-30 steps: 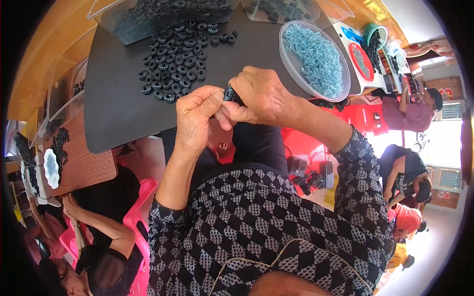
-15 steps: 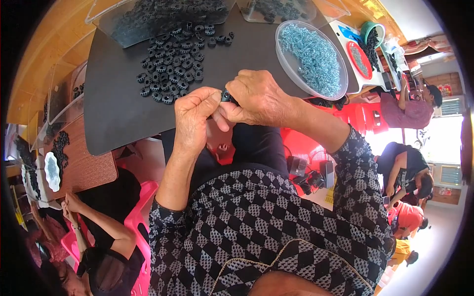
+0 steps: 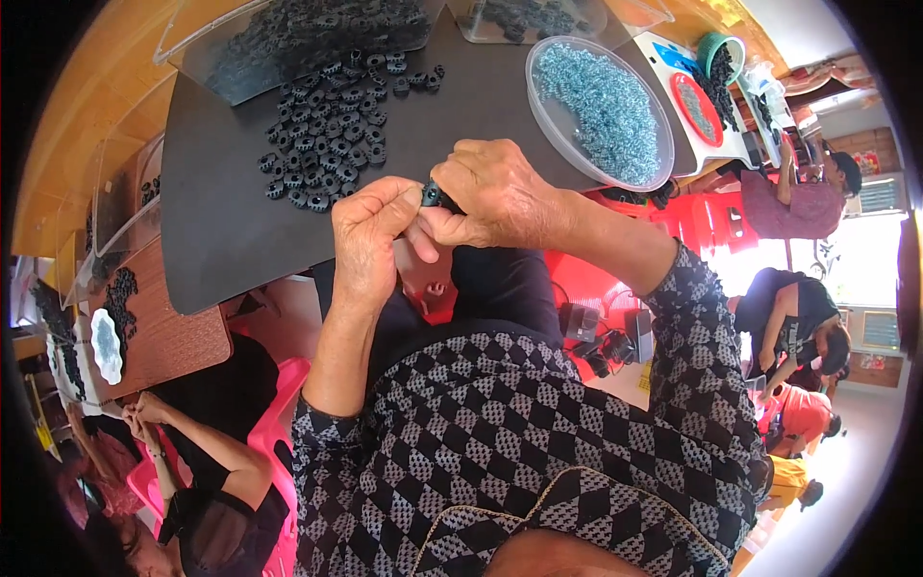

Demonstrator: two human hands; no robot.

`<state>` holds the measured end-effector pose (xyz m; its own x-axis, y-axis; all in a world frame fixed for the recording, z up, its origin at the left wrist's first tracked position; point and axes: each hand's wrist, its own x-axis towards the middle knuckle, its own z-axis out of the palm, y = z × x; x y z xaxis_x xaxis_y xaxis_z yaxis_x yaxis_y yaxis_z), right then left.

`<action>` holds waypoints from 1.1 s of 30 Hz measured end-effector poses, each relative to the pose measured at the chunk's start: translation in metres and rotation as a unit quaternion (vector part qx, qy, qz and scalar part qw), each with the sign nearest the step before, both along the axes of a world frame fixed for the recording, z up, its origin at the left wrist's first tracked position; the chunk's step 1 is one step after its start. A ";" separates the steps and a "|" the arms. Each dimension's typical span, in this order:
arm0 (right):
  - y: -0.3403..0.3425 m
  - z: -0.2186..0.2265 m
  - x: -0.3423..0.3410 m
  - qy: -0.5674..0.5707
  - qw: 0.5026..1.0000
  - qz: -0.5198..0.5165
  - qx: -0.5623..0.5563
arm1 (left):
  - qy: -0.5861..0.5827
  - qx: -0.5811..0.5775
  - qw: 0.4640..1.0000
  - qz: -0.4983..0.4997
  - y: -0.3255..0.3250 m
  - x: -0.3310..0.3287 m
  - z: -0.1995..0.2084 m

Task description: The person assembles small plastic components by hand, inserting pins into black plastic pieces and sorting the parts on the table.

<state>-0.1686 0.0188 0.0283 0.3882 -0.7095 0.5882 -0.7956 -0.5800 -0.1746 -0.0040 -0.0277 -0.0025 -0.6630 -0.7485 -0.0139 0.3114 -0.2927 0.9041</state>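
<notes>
A small black plastic part (image 3: 432, 194) is pinched between my two hands, over the near side of the dark table. My left hand (image 3: 368, 226) grips it with thumb and fingertips. Closed round its other side is my right hand (image 3: 495, 195), which hides much of the part. Just beyond my left hand lies a loose pile of similar black toothed parts (image 3: 322, 135). To the right of my hands, a round clear plastic tub (image 3: 550, 123) holds a heap of tiny shiny bluish pieces (image 3: 615, 115), too small to name.
A clear bin (image 3: 207, 77) of black parts stands at the far edge of the dark table (image 3: 216, 240). Another clear container (image 3: 534, 34) sits beyond the tub. A white table (image 3: 716, 163) with a red dish (image 3: 694, 108) lies right. A co-worker (image 3: 226, 510) sits at lower left.
The whole view has shifted slightly. Both hands keep hold of the small black part, with barely any change in the fingers.
</notes>
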 end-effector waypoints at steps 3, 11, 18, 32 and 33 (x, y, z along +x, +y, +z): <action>0.001 0.000 -0.002 -0.008 1.000 -0.008 0.000 | -0.014 -0.013 1.000 0.005 0.000 -0.001 0.004; 0.007 0.016 -0.012 -0.007 0.999 -0.032 -0.005 | -0.040 -0.026 0.998 0.049 0.012 -0.005 0.014; -0.003 0.058 -0.075 -0.073 0.977 -0.196 -0.050 | -0.030 -0.028 0.999 0.021 0.014 0.003 0.005; -0.061 0.104 -0.187 0.063 0.892 -0.439 -0.093 | -0.028 -0.034 0.998 0.035 0.017 -0.003 -0.003; -0.059 0.098 -0.183 0.111 0.893 -0.390 -0.194 | -0.037 -0.047 0.998 0.031 0.017 -0.004 -0.005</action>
<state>-0.3520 -0.0398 0.1260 0.0019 -0.5737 0.8190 -0.9743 0.1835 0.1307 -0.0080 -0.0104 -0.0071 -0.6146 -0.7887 0.0115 0.2584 -0.1875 0.9477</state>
